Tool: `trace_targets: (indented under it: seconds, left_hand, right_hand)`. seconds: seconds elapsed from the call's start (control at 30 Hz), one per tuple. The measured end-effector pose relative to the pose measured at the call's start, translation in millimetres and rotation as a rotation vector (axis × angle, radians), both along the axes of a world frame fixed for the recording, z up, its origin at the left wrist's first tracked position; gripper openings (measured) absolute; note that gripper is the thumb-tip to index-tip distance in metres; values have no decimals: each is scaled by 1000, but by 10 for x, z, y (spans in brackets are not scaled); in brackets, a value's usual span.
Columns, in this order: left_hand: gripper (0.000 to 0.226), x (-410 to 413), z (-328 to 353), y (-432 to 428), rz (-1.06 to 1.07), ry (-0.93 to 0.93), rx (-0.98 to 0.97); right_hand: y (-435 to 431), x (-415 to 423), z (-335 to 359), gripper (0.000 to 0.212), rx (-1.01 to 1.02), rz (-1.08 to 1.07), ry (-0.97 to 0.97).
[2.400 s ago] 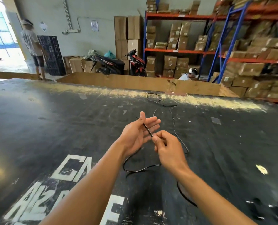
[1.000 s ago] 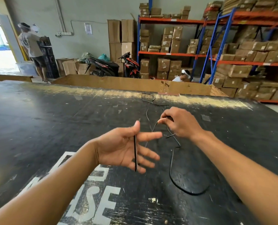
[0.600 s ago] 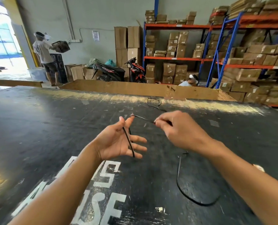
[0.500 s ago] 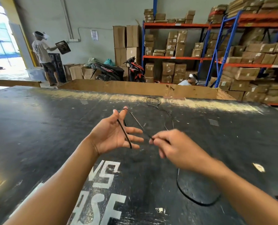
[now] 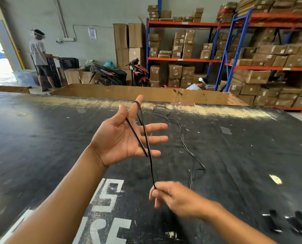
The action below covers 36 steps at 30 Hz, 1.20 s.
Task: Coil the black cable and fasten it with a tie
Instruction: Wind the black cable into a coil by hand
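A thin black cable [image 5: 183,141] trails over the black table [image 5: 41,138] from a loop near the far edge toward me. My left hand [image 5: 122,138] is raised palm up with fingers spread; the cable is hooked around its index finger, and two strands run down across the palm. My right hand [image 5: 173,196], lower and nearer to me, pinches the cable where the strand comes down from the left hand and holds it taut. No tie is visible.
Large white letters [image 5: 108,199] are painted on the table near me. A cardboard bin [image 5: 146,93] stands behind the far edge. Shelves of boxes [image 5: 252,59], two motorbikes [image 5: 111,74] and a person [image 5: 39,59] at crates are beyond.
My right hand has pulled the cable down and toward me, away from the left hand. The left hand has risen, with the cable looped over its index finger.
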<state>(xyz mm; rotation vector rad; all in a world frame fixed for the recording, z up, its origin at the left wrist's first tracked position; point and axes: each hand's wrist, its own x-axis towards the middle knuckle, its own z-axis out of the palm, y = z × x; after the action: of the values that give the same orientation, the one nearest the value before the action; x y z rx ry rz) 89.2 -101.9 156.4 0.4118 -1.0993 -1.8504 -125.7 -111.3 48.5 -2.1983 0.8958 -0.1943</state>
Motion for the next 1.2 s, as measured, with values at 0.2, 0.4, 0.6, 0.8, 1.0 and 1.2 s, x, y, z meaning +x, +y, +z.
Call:
trace_targets:
  seconds: [0.2,0.4,0.6,0.8,1.0,1.2]
  left_hand:
    - [53,-202,-181,227,-385,-123,48]
    - [56,-248,-675,115,-244,-381,300]
    - [57,-101,-809,-240,-20,-286,344]
    - [56,97,-638,-449,131,-120,302]
    - [56,150,-378,-518,141,0,222]
    - [56,-32,-193,-408,21,58,107]
  right_hand:
    - [-868,-100,571,23,-227,-176,27]
    - [-1110,-15,1434,10,-430,-137,72]
    - [-785,57,1517,22,-523,-74,56]
    - [-534,-141,1258,25,-298,-120,25]
    - [-53,-232,672,28,171,-77,-159]
    - [83,-134,92,29,253,35,-112]
